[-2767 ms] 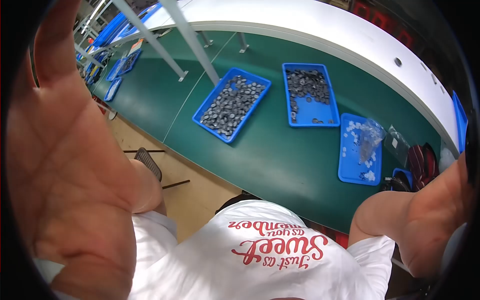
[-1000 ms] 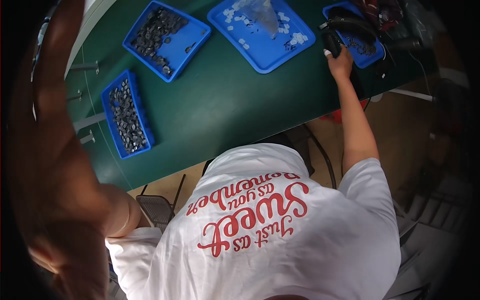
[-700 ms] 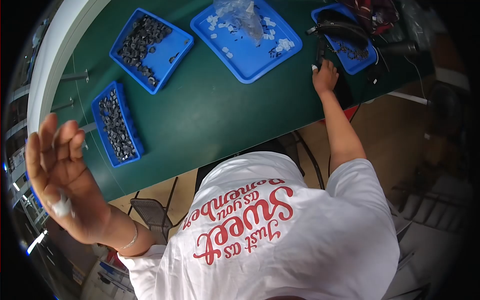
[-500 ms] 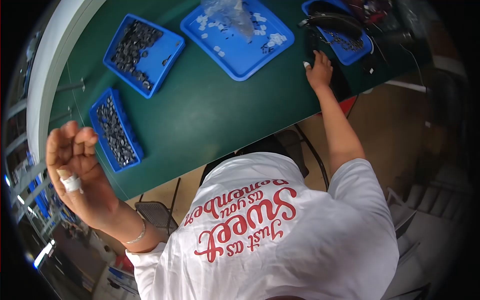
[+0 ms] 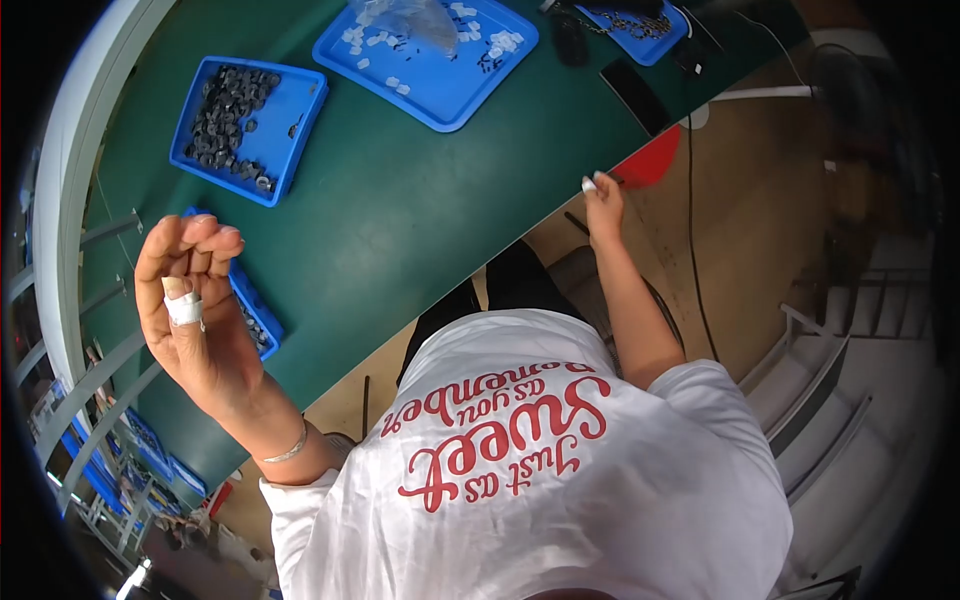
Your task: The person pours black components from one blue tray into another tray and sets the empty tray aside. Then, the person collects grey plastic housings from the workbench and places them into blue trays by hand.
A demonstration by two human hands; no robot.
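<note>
My left hand is raised at the left, palm towards me, fingers loosely curled and nothing in it. White tape wraps its thumb. Behind it, a blue tray of small dark parts is mostly hidden. My right hand hangs at the table's near edge, fingers half bent and thumb apart, with no object visible in it. A white wrap or tip shows on its thumb. Nearest to this hand are a red object beyond the edge and a flat black phone-like slab on the green table.
Dark ring-like parts fill half of a blue tray. A larger blue tray holds white pieces, tiny black bits and a clear plastic bag. At the far right, a blue tray contains a chain. A cable runs down to the floor.
My right hand has drawn back from the tabletop beside the black slab to the near edge. My left hand sits further right in view. The view has shifted, and the trays appear higher and further left.
</note>
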